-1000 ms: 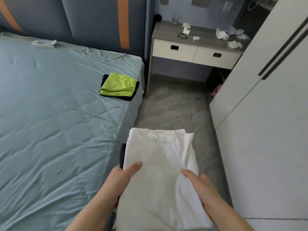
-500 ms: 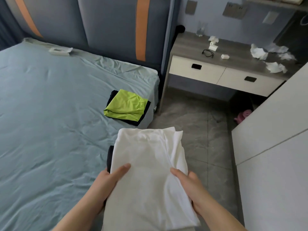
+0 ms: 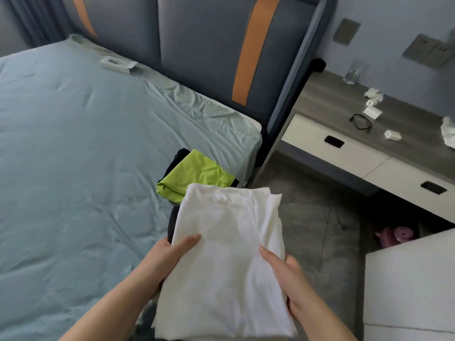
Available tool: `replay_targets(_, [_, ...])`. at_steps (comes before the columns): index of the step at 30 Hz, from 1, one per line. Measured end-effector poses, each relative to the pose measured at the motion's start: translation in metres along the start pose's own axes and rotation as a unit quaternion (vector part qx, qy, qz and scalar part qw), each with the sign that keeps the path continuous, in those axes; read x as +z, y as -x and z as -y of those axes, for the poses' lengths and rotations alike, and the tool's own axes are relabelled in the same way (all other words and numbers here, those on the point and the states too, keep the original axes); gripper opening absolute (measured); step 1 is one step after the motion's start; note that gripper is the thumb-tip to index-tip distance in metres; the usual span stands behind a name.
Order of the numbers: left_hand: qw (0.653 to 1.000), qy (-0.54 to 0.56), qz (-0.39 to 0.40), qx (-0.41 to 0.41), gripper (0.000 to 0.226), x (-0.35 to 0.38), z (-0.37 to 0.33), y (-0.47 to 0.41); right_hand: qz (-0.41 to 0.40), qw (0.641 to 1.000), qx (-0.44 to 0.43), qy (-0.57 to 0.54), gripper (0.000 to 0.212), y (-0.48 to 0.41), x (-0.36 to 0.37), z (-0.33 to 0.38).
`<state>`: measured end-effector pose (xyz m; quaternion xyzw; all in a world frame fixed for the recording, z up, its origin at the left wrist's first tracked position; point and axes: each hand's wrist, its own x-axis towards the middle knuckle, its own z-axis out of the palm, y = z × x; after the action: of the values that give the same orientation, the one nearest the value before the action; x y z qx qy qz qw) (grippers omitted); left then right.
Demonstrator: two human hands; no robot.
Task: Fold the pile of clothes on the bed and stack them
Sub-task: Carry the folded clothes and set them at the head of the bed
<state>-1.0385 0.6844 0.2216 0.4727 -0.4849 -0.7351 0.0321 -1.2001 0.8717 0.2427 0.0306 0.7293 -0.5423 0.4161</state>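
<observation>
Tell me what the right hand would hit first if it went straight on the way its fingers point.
Beyond the white folded garment it grips, the right hand points toward the lime-green folded garment on the bed; likely that first, though depth is unclear.

A blue-sheeted bed (image 3: 73,143) fills the left, a grey, orange-striped headboard (image 3: 202,45) the top. At right, a desk (image 3: 339,99) with white drawers stands on grey floor (image 3: 307,217); a white cabinet (image 3: 408,291) sits lower right.
</observation>
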Motion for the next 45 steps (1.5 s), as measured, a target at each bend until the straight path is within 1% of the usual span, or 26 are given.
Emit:
replay_targets(3, [1.0, 0.021, -0.007, 0.001, 0.032, 0.001, -0.03, -0.033, 0.023, 0.999, 0.003, 0.025, 0.02, -0.037, 0.008, 0.042])
replay_targets(7, [0.998, 0.055, -0.025, 0.005, 0.034, -0.01, -0.056, -0.067, 0.078, 0.995, 0.009, 0.058, 0.029, -0.084, 0.029, 0.091])
replay_targets(11, [0.994, 0.079, -0.076, 0.014, 0.037, -0.034, -0.062, -0.086, 0.133, 0.987, 0.021, 0.082, 0.031, -0.126, 0.063, 0.107])
replay_targets(15, [0.98, 0.137, -0.144, 0.004, 0.043, -0.057, -0.045, -0.088, 0.202, 0.97, 0.049, 0.125, 0.031, -0.161, 0.103, 0.106])
replay_targets(17, [0.967, 0.17, -0.188, -0.005, 0.038, -0.064, -0.032, -0.088, 0.234, 0.957, 0.055, 0.163, 0.03, -0.18, 0.125, 0.105])
replay_targets(19, [0.949, 0.203, -0.242, -0.009, 0.03, -0.068, -0.02, -0.087, 0.271, 0.939, 0.054, 0.203, 0.031, -0.198, 0.146, 0.102])
replay_targets(21, [0.929, 0.231, -0.289, -0.015, 0.027, -0.068, -0.009, -0.087, 0.308, 0.918, 0.041, 0.245, 0.033, -0.213, 0.166, 0.1])
replay_targets(24, [0.903, 0.259, -0.343, -0.025, 0.032, -0.064, 0.004, -0.09, 0.355, 0.888, 0.023, 0.292, 0.029, -0.234, 0.191, 0.092])
replay_targets(26, [0.88, 0.278, -0.384, -0.035, 0.035, -0.057, 0.013, -0.095, 0.381, 0.867, 0.015, 0.322, 0.033, -0.252, 0.204, 0.086])
replay_targets(29, [0.841, 0.288, -0.455, -0.059, 0.037, -0.048, 0.029, -0.111, 0.419, 0.829, 0.031, 0.369, 0.033, -0.28, 0.224, 0.075])
replay_targets(31, [0.823, 0.275, -0.489, -0.086, 0.038, -0.048, 0.041, -0.125, 0.423, 0.816, 0.041, 0.392, 0.029, -0.298, 0.235, 0.065])
replay_targets(34, [0.812, 0.245, -0.516, -0.123, 0.038, -0.054, 0.058, -0.153, 0.415, 0.812, 0.041, 0.408, 0.025, -0.326, 0.249, 0.048])
replay_targets(37, [0.813, 0.228, -0.522, -0.126, 0.036, -0.068, 0.072, -0.174, 0.413, 0.801, 0.032, 0.432, 0.035, -0.341, 0.265, 0.032])
replay_targets(41, [0.808, 0.197, -0.537, -0.142, 0.043, -0.099, 0.094, -0.196, 0.401, 0.81, 0.024, 0.428, 0.045, -0.35, 0.291, 0.007])
replay_targets(45, [0.804, 0.181, -0.556, -0.11, 0.046, -0.125, 0.123, -0.221, 0.387, 0.823, -0.026, 0.414, 0.036, -0.37, 0.308, -0.024])
